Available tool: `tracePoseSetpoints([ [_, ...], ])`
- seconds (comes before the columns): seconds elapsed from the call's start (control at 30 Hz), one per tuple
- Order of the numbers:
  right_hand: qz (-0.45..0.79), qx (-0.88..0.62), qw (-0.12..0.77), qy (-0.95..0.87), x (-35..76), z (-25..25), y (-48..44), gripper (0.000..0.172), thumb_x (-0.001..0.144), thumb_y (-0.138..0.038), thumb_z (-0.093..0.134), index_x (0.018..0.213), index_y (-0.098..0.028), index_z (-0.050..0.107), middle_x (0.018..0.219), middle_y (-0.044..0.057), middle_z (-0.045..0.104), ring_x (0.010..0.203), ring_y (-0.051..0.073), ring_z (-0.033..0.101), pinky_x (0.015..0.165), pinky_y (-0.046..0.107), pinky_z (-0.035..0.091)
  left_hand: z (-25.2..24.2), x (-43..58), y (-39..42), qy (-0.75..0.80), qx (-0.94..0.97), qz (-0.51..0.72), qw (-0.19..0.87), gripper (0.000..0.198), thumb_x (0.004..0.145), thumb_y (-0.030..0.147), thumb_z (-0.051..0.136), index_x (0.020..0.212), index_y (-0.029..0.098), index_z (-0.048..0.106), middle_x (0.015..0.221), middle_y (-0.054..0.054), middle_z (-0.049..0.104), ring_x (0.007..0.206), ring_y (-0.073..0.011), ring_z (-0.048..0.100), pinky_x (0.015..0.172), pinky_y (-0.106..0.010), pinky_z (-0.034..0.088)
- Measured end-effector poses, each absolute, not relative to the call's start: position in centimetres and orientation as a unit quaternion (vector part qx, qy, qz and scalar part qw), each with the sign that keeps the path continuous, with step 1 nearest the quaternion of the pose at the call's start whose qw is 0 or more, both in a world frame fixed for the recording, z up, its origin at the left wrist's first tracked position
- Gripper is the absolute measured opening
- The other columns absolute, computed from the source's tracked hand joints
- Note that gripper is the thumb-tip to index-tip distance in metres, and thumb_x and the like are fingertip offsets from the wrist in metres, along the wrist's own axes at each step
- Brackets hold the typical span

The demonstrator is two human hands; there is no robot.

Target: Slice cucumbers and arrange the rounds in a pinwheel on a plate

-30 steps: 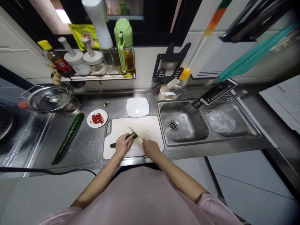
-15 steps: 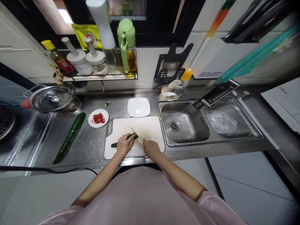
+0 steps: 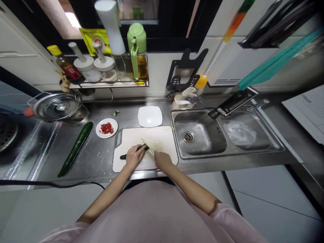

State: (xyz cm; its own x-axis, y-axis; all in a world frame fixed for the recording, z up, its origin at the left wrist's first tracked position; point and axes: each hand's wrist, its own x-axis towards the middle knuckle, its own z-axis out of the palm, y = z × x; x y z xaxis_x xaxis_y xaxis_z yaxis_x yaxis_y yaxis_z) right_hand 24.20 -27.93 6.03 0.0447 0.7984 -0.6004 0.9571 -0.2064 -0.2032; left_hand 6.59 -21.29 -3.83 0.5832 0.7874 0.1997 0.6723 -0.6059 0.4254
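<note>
On the white cutting board (image 3: 164, 136) lies a piece of dark green cucumber (image 3: 123, 157), partly hidden beneath my left hand (image 3: 134, 156), whose fingers press down on it. My right hand (image 3: 163, 160) is closed round the handle of a knife (image 3: 147, 144). The blade slants up and left across the cucumber, close by my left fingertips. A whole cucumber (image 3: 75, 148) rests on the counter to the left. Behind the board sits a square white plate (image 3: 150, 116), and a round white plate (image 3: 98, 132) holds small red pieces (image 3: 106, 128).
A double sink (image 3: 202, 153) adjoins the board on the right, with a black faucet (image 3: 225, 104) above. Small green scraps (image 3: 115, 113) lie near the round plate. A lidded steel pot (image 3: 60, 108) stands back left, below a rack of bottles (image 3: 108, 84).
The view has shifted very slightly. Both hands, the knife and the cucumber piece look almost the same as before.
</note>
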Motion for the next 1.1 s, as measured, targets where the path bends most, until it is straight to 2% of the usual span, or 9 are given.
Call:
tracePoseSetpoints([
  [0.8,-0.306,0.712,0.116,0.621,24.1,3.5,-27.1,0.034,0.091,-0.011,0.035,0.118,-0.014,0.056,0.101,0.015,0.069,0.099,0.024,0.066,0.077,0.030,0.047,-4.0,6.7,-21.2,0.408,0.880,0.201,0.138,0.035,0.094,0.031,0.048,0.126,0.030,0.061,0.111,-0.006,0.064,0.097,-0.0196,0.057,0.084,-0.033,0.047],
  [1.1,-0.284,0.731,0.094,0.613,23.9,2.4,-28.1,0.031,0.094,-0.015,0.032,0.114,-0.014,0.055,0.098,0.015,0.069,0.095,0.024,0.066,0.076,0.032,0.047,-4.1,6.7,-21.3,0.414,0.875,0.207,0.146,0.035,0.094,0.031,0.048,0.126,0.031,0.062,0.107,-0.006,0.064,0.093,-0.0189,0.057,0.082,-0.032,0.047],
])
